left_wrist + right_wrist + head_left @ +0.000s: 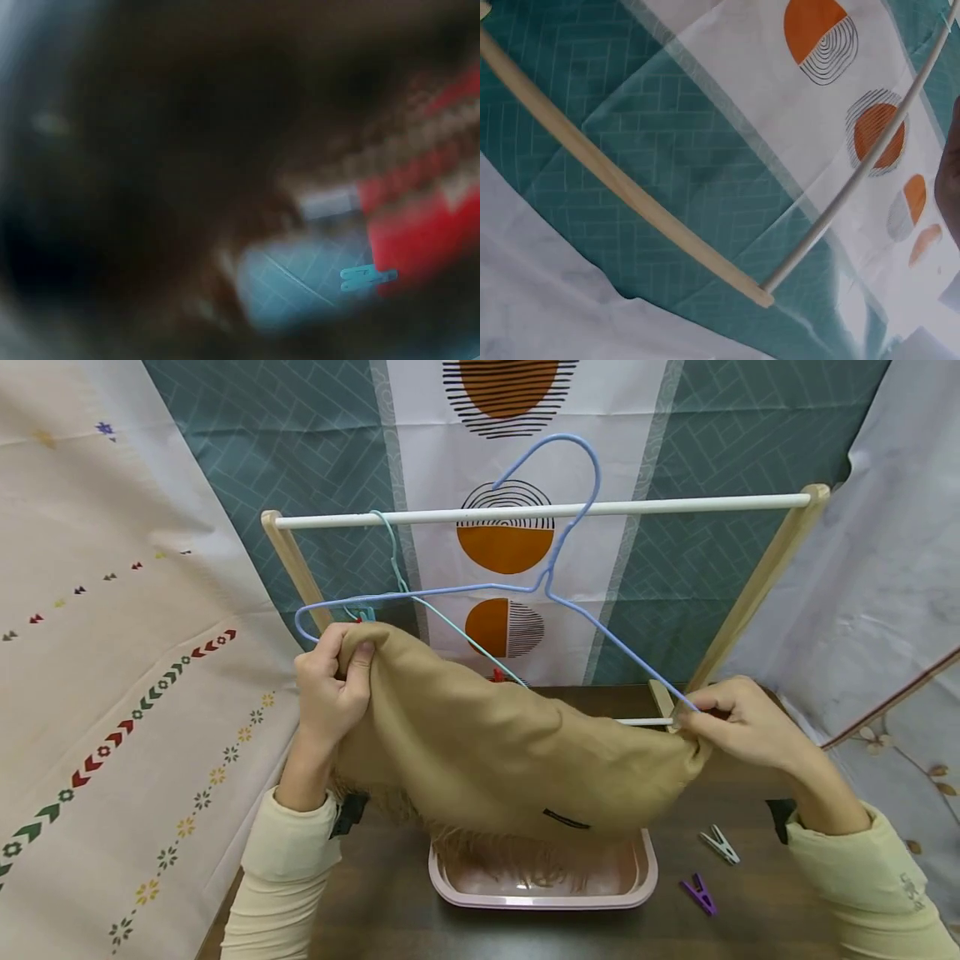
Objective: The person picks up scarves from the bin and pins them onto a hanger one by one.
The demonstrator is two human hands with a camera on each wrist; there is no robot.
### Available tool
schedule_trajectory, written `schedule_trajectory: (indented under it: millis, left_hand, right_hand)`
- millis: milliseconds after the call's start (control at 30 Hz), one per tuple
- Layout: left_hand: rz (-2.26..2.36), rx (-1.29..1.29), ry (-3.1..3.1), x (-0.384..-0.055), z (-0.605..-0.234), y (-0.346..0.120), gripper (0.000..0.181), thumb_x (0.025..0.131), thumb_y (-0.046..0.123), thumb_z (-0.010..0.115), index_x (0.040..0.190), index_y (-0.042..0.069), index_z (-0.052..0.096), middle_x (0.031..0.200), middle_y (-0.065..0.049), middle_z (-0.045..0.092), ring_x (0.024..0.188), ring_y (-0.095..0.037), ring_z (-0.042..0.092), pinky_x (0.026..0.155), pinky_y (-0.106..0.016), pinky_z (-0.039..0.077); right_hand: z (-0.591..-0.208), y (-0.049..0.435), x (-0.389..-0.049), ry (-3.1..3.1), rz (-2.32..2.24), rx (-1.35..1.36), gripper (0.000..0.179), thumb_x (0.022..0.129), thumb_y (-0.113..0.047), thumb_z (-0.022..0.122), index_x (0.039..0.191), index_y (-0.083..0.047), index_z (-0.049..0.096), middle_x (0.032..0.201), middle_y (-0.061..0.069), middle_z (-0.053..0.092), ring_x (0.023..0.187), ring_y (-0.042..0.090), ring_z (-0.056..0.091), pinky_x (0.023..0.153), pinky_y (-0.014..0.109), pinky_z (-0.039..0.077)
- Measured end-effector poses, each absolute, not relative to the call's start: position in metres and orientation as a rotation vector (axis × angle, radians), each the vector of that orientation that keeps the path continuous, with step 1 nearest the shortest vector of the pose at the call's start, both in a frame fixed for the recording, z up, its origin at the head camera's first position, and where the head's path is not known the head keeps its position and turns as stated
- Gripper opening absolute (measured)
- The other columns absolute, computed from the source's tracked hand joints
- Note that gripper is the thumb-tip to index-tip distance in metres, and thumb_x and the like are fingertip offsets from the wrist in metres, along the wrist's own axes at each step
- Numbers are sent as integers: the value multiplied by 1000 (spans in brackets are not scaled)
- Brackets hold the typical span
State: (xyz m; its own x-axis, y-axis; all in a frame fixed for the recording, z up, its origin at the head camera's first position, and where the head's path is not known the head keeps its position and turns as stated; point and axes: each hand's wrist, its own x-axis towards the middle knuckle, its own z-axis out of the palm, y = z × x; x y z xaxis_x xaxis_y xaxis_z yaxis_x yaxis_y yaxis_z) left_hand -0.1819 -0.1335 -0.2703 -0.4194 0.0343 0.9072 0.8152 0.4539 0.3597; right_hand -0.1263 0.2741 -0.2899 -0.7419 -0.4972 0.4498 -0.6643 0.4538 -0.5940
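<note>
A tan fringed scarf [480,735] with a small dark label is spread between both hands. My left hand [333,685] grips its upper left corner, the thumb on the near side. My right hand [738,722] pinches the scarf's right corner together with the lower right end of a blue clothes hanger [480,587]. The hanger's left end meets the left hand's knuckles, and its hook overlaps the rack's bar in the head view. The scarf hides the hanger's lower part. In the left wrist view, dark blur covers most of the picture; in the right wrist view, part of the hand [949,176] shows at the edge.
A wooden rack with a white top bar [675,504] stands behind, bearing a teal hanger [457,631]. Beneath the scarf sits a pink basin [543,902]. A white clothespin [722,845] and a purple clothespin [700,893] lie at right; a teal clothespin [364,277] clips red cloth.
</note>
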Motion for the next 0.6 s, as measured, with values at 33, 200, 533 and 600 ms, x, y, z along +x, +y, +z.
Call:
schedule_trajectory:
  millis: [33, 200, 533, 600]
  left_hand:
    - [-1076, -714, -1782, -182, -270, -134, 5, 78, -9, 56, 81, -7, 59, 59, -16, 57, 46, -12, 47, 49, -12, 36]
    - [-1079, -668, -1775, -182, -271, -131, 4, 79, -7, 57, 82, -8, 60, 60, -17, 59, 46, -14, 47, 49, -12, 36]
    - [-1132, -704, -1760, -180, -283, -126, 5, 78, -3, 59, 79, -7, 61, 78, -17, 61, 59, -16, 50, 54, -16, 36]
    - [-1132, -753, -1714, -179, -294, -126, 10, 79, 2, 59, 78, -8, 60, 96, -21, 59, 72, -20, 52, 66, -19, 38]
  right_hand:
    - [-289, 274, -127, -2486, 1125, 998, 39, 79, 11, 55, 59, -22, 55, 49, -15, 42, 43, -2, 33, 38, 17, 28]
    - [-289, 264, -130, -2376, 893, 871, 35, 88, -1, 54, 60, -21, 58, 60, -14, 48, 51, -1, 38, 46, 16, 33]
    - [-278, 240, -140, -1779, 1303, 653, 8, 79, 16, 56, 74, 17, 62, 46, -3, 46, 35, 0, 26, 34, 15, 19]
    - [-272, 238, -144, -1684, 1363, 656, 9, 78, 16, 56, 72, 21, 60, 44, -3, 47, 34, -1, 27, 34, 14, 18]
